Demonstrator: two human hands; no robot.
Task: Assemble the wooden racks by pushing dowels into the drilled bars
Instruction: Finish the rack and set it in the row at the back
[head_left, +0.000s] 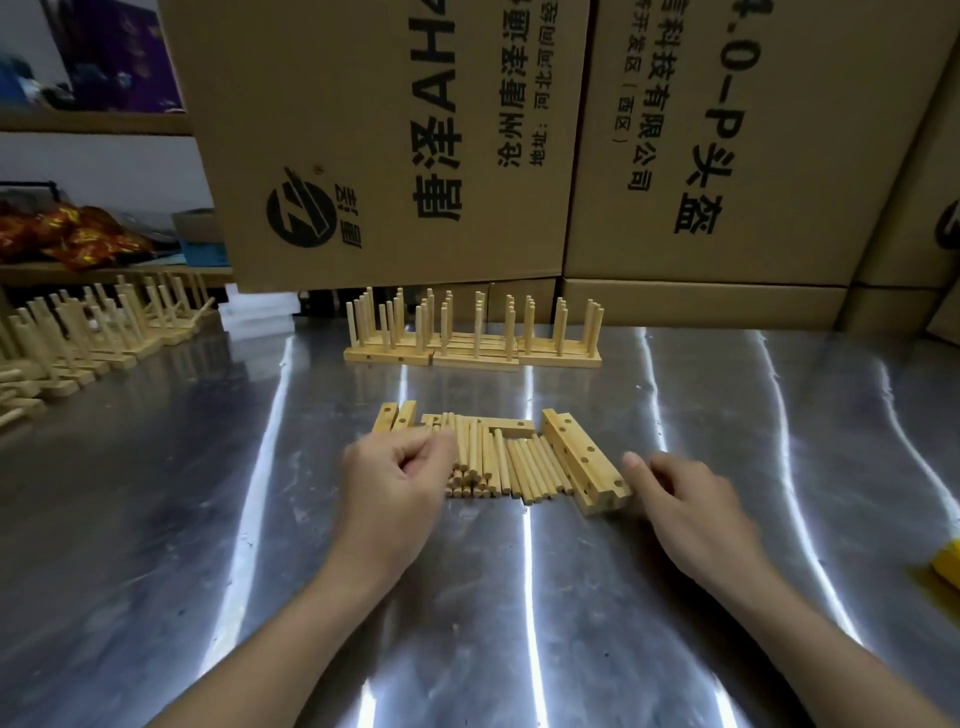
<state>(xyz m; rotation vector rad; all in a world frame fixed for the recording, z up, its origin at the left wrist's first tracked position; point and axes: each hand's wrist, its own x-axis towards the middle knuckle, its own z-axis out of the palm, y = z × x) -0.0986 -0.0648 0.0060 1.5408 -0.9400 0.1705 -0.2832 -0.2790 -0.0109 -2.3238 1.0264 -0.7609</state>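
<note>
Dowels (498, 462) lie in a loose pile mid-worktop (519, 623). They lie side by side with ends toward the camera, and some are stacked at the left.

Left hand (395, 483) sits at the pile's left edge, fingers curled in, thumb against index. Can't tell whether it has a dowel pinched.

Right hand (685, 499) is just right of the pile, fingers loosely bent and motion-blurred, nothing in it. Its index tip is just beside the near end of the stacked bars (582, 462). Those lie angled along the pile's right side, with drilled holes showing on top and side faces.

One long bar (511, 427) lies crosswise behind the pile. Two short bars (396, 415) sit at its back left.

Back racks (472, 343) stand in a row farther away, dowels upright, in front of the boxes (389, 130). Left racks (78, 332) line the worktop's left side. A yellow item (945, 566) is at the right edge, cut off.
</note>
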